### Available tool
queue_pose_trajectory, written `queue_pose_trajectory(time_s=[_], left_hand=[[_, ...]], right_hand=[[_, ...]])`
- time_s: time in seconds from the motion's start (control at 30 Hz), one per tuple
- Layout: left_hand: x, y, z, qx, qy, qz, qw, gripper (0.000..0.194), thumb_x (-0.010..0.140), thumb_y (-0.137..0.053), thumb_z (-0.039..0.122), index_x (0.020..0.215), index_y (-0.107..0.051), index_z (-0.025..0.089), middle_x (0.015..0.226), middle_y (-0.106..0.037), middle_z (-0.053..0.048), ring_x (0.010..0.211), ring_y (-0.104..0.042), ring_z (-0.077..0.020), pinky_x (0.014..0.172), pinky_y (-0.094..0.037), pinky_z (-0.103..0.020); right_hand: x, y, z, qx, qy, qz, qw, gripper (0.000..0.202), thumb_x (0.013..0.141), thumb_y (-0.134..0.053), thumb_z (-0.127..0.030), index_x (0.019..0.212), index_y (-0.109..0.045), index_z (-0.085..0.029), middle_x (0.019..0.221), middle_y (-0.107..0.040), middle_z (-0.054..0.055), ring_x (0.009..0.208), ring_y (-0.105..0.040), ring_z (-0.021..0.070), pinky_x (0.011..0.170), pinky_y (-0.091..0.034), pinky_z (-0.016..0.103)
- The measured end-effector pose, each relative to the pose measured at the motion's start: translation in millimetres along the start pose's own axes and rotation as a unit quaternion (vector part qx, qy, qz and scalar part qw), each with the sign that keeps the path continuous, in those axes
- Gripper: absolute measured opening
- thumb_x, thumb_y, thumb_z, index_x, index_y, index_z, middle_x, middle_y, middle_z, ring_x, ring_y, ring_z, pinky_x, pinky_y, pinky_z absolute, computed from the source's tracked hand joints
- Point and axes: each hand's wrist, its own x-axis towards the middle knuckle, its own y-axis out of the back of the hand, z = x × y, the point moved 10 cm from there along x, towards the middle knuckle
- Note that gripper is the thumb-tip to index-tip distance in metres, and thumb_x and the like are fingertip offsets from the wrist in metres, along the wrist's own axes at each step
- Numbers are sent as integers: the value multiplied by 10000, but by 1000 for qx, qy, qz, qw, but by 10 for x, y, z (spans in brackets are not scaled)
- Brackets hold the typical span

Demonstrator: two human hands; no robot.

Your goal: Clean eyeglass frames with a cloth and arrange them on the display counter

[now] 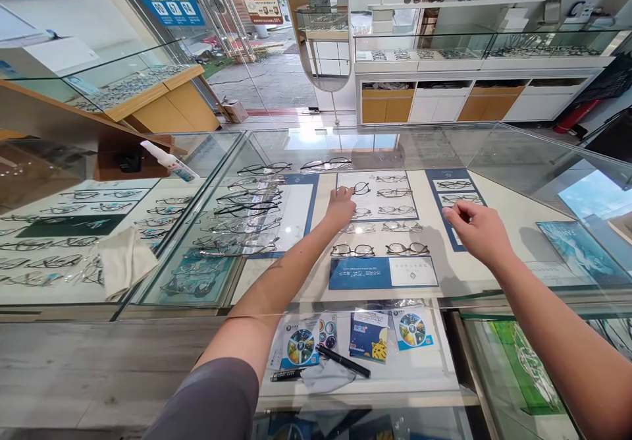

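Observation:
I am reaching into a glass display case of eyeglasses. My left hand (340,208) stretches far in, its fingertips on a dark round-rimmed pair of glasses (361,188) lying on a white display tray (412,196) with several other pairs in rows. My right hand (476,228) hovers over the case floor to the right, fingers loosely curled with thumb and forefinger pinched, nothing visible in it, next to a blue tray (457,193) with more frames. A blue and white sign card (382,272) lies in front of the rows.
Left of the tray, several frames lie on a white and blue mat (291,216). A spray bottle (170,162) and a folded cloth (126,261) rest on the left case's glass top. Leaflets (368,334), a black pen (344,361) and a cloth lie on the near shelf.

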Motion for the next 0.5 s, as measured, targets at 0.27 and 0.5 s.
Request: queue_pose_trajectory(time_s=[0.27, 0.5], left_hand=[[-20, 319, -125, -18, 44, 51, 998, 266, 934, -619, 239, 1157, -757, 195, 1427, -637, -202, 1310, -462, -408, 1017, -352, -559], [252, 264, -318, -34, 84, 55, 994, 369, 865, -524, -17, 1153, -652, 175, 1020, -710, -181, 1186, -550, -359, 944, -323, -486]], right_hand=[[6, -10, 15, 0, -8, -3, 1000, 426, 935, -578, -507, 648, -421, -235, 591, -465, -17, 602, -381, 164, 623, -304, 345], [-1, -3, 1, 8, -4, -3, 1000, 441, 944, -573, -529, 652, -419, -236, 607, -448, -19, 614, -375, 165, 620, -304, 339]])
